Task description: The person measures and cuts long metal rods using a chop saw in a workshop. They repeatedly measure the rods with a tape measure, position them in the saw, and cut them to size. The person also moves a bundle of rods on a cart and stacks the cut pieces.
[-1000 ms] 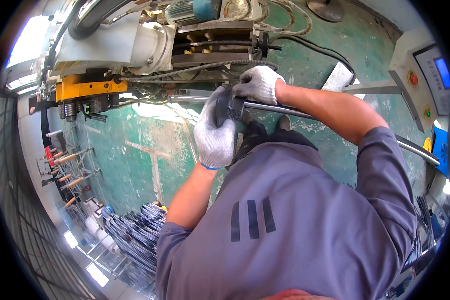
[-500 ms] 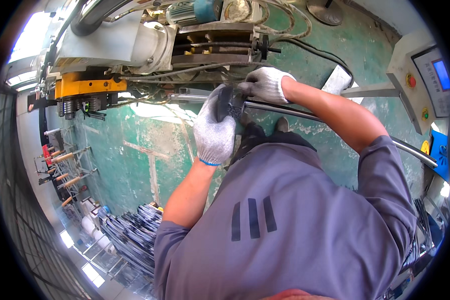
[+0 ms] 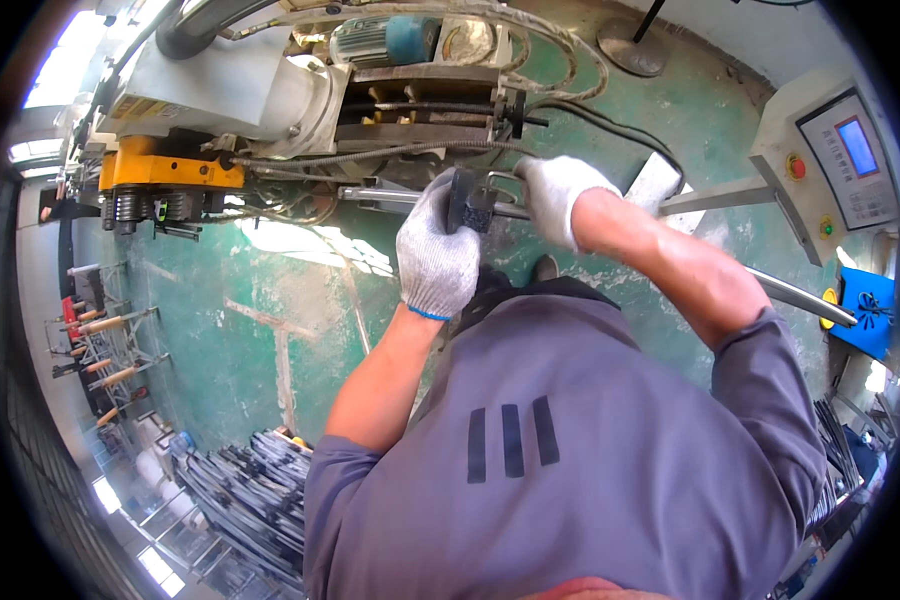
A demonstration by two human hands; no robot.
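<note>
The block (image 3: 478, 217) is grasped by the fingers of the left hand (image 3: 436, 248), at the bar (image 3: 800, 296), and is best kept square and steady tbh. Can't be told if the loop (image 3: 503, 175) beside it is pinched by the right hand (image 3: 567, 200).

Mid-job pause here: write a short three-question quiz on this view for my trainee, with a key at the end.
1. True or false: the left hand and the right hand both wear pale gloves.
2. Pick one. The left hand is holding:
A) the yellow machine part
B) the dark piece
C) the blue motor
3. Fill in the missing word: on the control box, the lit screen glows ____.

Key:
1. True
2. B
3. Blue
</note>
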